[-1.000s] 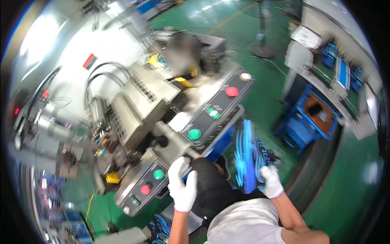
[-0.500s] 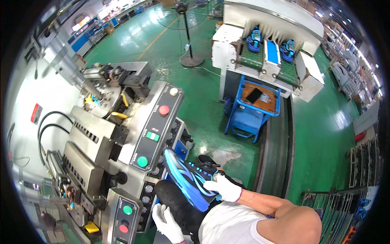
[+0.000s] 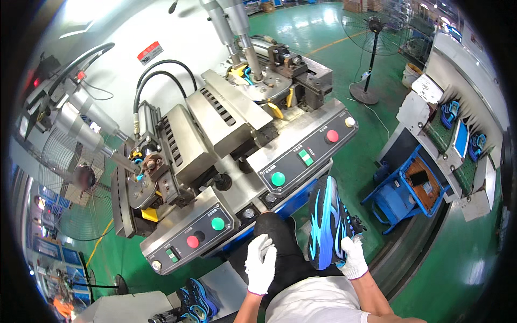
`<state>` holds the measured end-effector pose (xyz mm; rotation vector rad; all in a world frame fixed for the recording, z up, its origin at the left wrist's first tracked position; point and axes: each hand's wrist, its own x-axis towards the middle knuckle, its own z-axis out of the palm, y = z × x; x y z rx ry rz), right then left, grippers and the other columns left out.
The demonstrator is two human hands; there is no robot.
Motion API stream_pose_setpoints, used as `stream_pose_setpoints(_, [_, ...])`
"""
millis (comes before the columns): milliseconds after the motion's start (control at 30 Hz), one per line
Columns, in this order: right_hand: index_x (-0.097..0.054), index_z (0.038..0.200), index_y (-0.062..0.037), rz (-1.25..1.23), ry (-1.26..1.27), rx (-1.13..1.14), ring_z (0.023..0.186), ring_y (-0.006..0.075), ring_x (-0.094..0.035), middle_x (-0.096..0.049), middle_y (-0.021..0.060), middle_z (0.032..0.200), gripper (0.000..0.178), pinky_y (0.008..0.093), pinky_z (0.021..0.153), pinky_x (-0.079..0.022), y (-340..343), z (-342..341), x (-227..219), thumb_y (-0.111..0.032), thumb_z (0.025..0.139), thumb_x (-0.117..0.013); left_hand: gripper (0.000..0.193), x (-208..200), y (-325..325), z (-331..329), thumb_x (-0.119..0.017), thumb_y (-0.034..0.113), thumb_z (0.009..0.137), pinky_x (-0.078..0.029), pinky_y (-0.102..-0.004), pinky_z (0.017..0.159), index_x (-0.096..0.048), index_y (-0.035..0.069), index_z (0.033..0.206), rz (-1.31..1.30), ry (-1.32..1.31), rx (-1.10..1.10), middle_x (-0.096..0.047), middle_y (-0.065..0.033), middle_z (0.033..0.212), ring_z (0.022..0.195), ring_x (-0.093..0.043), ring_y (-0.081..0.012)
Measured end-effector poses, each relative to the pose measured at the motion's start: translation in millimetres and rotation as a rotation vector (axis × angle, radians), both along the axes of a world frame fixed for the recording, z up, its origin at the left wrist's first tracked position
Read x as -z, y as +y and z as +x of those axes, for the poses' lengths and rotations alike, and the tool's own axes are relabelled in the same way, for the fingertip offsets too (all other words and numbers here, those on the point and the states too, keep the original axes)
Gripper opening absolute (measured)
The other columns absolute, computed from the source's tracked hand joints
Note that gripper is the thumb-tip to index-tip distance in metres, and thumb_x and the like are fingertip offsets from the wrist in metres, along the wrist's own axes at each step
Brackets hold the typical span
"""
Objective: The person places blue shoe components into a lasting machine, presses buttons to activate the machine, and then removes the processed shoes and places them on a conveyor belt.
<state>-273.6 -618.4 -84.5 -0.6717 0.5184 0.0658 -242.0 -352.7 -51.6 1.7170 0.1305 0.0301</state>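
In a white glove, my right hand [image 3: 354, 257] grips a black sneaker with blue and purple trim [image 3: 326, 223] near its lower end, above my right thigh. The sneaker is held up, with its blue sole edge towards me. My left hand [image 3: 260, 264], also gloved, is over my left leg with loosely bent fingers and nothing in it. Before my knees stands a metal machine [image 3: 221, 118] with two stations. Its right control panel [image 3: 307, 151] and left control panel [image 3: 188, 231] carry green and red buttons.
More blue-black shoes [image 3: 198, 301] lie on a grey surface at the lower left. At the right are a blue cart [image 3: 398, 188] with a phone on top and a conveyor [image 3: 444, 137] carrying shoes. A pedestal fan [image 3: 369, 64] stands behind; another fan [image 3: 78, 177] is at left.
The view has swung left, bringing the whole machine and the shoes at lower left into sight. The sneaker is now more upright, still in my right hand. My left hand remains empty.
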Motion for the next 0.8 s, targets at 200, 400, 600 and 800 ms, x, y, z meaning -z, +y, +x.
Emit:
stream_pose_setpoints(200, [-0.054, 0.139, -0.0165, -0.006, 0.026, 0.014, 0.093, 0.0188, -0.068, -0.066, 0.0022, 0.113, 0.055, 0.0419, 0.076, -0.062, 3, -3, -16, -0.011, 0.089, -0.076, 0.043, 6, -2, -6, -0.063, -0.001, 0.101, -0.051, -0.0372, 0.109, -0.051, -0.001, 0.142, -0.011, 0.024, 0.015, -0.063, -0.0166, 0.134, 0.124, -0.065, -0.0252])
stream_pose_setpoints(400, [-0.054, 0.137, -0.0138, -0.018, 0.015, -0.006, 0.092, 0.0181, -0.068, -0.066, 0.0025, 0.112, 0.052, 0.0409, 0.076, -0.062, 1, -4, -11, -0.009, 0.090, -0.076, 0.044, 19, -9, -11, -0.064, -0.001, 0.101, -0.051, -0.0370, 0.109, -0.051, 0.001, 0.143, -0.051, 0.051, 0.063, -0.063, -0.0168, 0.136, 0.126, -0.064, -0.0256])
stream_pose_setpoints(600, [-0.057, 0.136, -0.0130, -0.026, -0.021, -0.016, 0.099, 0.0283, -0.075, -0.072, 0.0086, 0.118, 0.044, 0.0476, 0.079, -0.066, 2, -5, 3, -0.011, 0.093, -0.069, 0.044, 25, -14, -16, -0.068, 0.002, 0.099, -0.055, -0.0377, 0.102, -0.054, 0.001, 0.140, -0.058, 0.033, 0.054, -0.067, -0.0185, 0.129, 0.119, -0.069, -0.0263])
stream_pose_setpoints(800, [-0.059, 0.132, -0.0129, -0.114, 0.069, 0.006, 0.095, 0.0245, -0.075, -0.073, 0.0076, 0.113, 0.039, 0.0452, 0.077, -0.066, 8, -2, -11, -0.017, 0.094, -0.070, 0.043, 23, -4, -8, -0.065, 0.001, 0.101, -0.054, -0.0371, 0.105, -0.052, 0.001, 0.142, -0.068, 0.050, 0.048, -0.064, -0.0173, 0.134, 0.123, -0.066, -0.0256])
